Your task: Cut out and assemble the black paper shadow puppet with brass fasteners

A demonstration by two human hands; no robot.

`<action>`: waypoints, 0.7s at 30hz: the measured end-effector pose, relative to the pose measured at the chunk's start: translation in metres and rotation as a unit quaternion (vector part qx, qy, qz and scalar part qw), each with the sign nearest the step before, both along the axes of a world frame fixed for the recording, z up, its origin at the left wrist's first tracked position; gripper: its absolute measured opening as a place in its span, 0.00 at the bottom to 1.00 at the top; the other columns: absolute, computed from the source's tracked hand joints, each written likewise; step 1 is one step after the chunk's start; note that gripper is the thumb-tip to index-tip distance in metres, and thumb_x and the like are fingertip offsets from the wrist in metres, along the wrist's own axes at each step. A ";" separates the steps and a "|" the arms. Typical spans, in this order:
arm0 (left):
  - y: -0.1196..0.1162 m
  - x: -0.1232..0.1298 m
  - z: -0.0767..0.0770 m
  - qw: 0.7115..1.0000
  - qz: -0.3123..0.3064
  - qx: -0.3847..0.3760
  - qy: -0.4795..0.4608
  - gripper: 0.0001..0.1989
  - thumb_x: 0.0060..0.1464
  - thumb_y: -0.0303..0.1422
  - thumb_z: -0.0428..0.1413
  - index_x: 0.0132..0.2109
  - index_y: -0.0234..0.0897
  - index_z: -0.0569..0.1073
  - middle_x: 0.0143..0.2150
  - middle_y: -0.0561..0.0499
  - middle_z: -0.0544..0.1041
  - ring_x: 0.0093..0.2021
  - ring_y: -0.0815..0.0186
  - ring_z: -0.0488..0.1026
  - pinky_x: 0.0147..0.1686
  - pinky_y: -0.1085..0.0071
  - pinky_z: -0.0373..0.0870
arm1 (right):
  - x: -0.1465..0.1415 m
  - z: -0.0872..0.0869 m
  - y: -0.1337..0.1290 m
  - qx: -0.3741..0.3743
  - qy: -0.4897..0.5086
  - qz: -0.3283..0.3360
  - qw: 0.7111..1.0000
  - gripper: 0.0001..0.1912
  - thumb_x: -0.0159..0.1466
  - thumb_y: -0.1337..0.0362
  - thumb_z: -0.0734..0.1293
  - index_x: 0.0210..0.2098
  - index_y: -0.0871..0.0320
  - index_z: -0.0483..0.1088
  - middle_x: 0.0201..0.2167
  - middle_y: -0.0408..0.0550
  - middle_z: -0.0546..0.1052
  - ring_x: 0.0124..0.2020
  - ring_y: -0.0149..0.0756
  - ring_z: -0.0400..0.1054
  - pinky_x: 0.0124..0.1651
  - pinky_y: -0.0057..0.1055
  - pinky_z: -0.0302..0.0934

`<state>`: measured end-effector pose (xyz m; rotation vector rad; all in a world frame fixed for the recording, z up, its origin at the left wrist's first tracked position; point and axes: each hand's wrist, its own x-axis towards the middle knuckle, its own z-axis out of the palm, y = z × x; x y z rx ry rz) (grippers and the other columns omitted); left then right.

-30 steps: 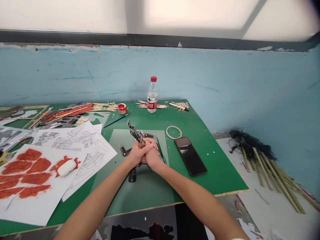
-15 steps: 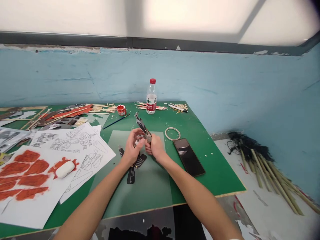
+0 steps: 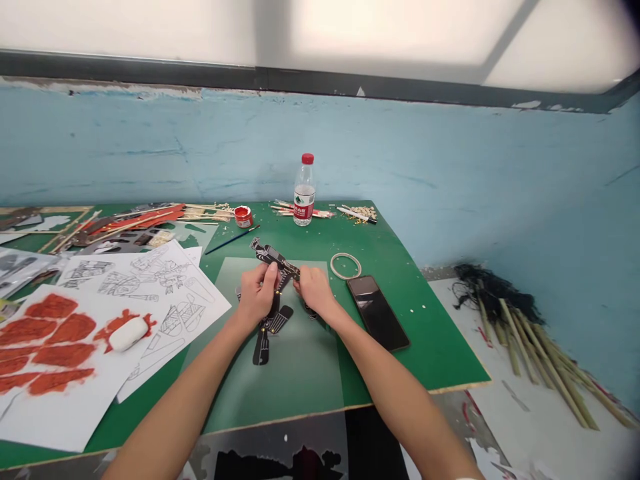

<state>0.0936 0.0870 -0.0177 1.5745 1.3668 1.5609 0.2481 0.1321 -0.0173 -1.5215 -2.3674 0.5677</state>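
hands (image 3: pixel 257 291) holding black figure (image 3: pixel 273 257), jar (image 3: pixel 243 217) (red paint inside), capped bottle (image 3: pixel 304 197)

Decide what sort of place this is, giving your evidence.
Probably a craft workshop or art classroom: a paint pot and thin brush on the green table, line-drawn pattern sheets, and a jointed black cut-out figure in the hands.

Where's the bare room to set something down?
Right of the phone, out to the table edge, bar white specks; and the near mat, below the black cutouts. Crowded: the left, with papers and sticks, and between left hand and right hand.
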 end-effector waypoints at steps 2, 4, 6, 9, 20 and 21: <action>-0.001 0.001 0.001 1.000 0.004 -0.001 -0.008 0.23 0.66 0.43 0.54 0.23 0.39 0.68 0.20 0.55 0.67 0.21 0.68 0.63 0.28 0.69 0.59 | 0.000 0.003 -0.001 -0.009 -0.020 -0.007 1.000 0.09 0.69 0.71 0.61 0.37 0.63 0.73 0.36 0.60 0.80 0.33 0.43 0.69 0.35 0.33 0.48; -0.001 0.001 0.002 1.000 0.007 -0.005 -0.010 0.23 0.64 0.42 0.55 0.22 0.39 0.67 0.19 0.55 0.67 0.21 0.68 0.62 0.27 0.70 0.58 | 0.000 0.007 -0.001 -0.019 -0.031 -0.015 0.999 0.11 0.71 0.70 0.60 0.38 0.63 0.74 0.37 0.60 0.81 0.34 0.43 0.69 0.35 0.33 0.46; 0.000 0.001 0.001 1.000 0.014 -0.013 -0.012 0.23 0.64 0.42 0.55 0.22 0.39 0.66 0.18 0.55 0.67 0.20 0.69 0.62 0.27 0.70 0.58 | 0.000 0.009 -0.002 -0.027 -0.036 -0.020 0.999 0.13 0.72 0.69 0.59 0.38 0.63 0.75 0.37 0.60 0.81 0.33 0.43 0.68 0.34 0.34 0.44; 0.001 0.001 -0.002 0.999 0.026 -0.024 -0.020 0.24 0.63 0.42 0.55 0.20 0.39 0.64 0.17 0.55 0.65 0.20 0.69 0.61 0.25 0.70 0.57 | 0.000 0.012 -0.003 -0.038 -0.038 -0.023 0.998 0.15 0.73 0.69 0.58 0.37 0.63 0.76 0.35 0.57 0.81 0.31 0.40 0.66 0.33 0.34 0.42; 0.011 -0.014 0.000 0.988 -0.045 -0.090 -0.115 0.23 0.55 0.40 0.55 0.17 0.42 0.55 0.12 0.58 0.56 0.15 0.72 0.53 0.20 0.72 0.48 | 0.009 0.014 0.001 -0.056 -0.008 0.026 0.998 0.15 0.70 0.67 0.61 0.31 0.61 0.76 0.27 0.49 0.78 0.26 0.34 0.59 0.33 0.33 0.42; 0.011 -0.016 0.001 0.985 -0.066 -0.101 -0.126 0.24 0.53 0.41 0.55 0.17 0.42 0.54 0.11 0.58 0.55 0.14 0.72 0.52 0.19 0.72 0.47 | 0.011 0.014 0.002 -0.058 -0.004 0.036 0.998 0.15 0.70 0.67 0.61 0.30 0.62 0.76 0.26 0.48 0.77 0.26 0.33 0.58 0.32 0.33 0.42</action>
